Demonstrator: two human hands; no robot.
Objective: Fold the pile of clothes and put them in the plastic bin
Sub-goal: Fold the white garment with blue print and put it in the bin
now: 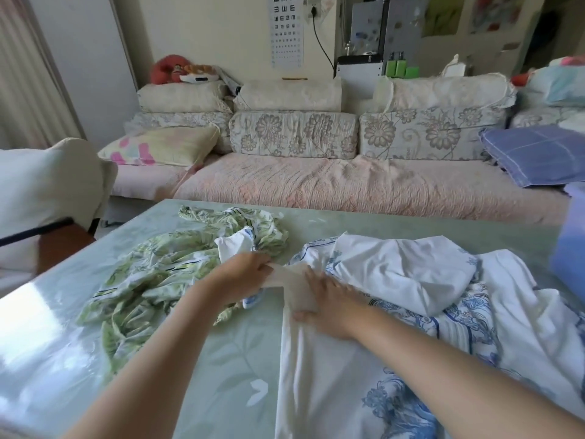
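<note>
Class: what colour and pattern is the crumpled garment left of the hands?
The crumpled garment has green leaf print on white; head view.

left hand: fingers curled, pinching white cloth | right hand: flat, fingers straight | forearms reaching forward

Bare table between green-print garment and blue-print garment; blue bin at right edge.
</note>
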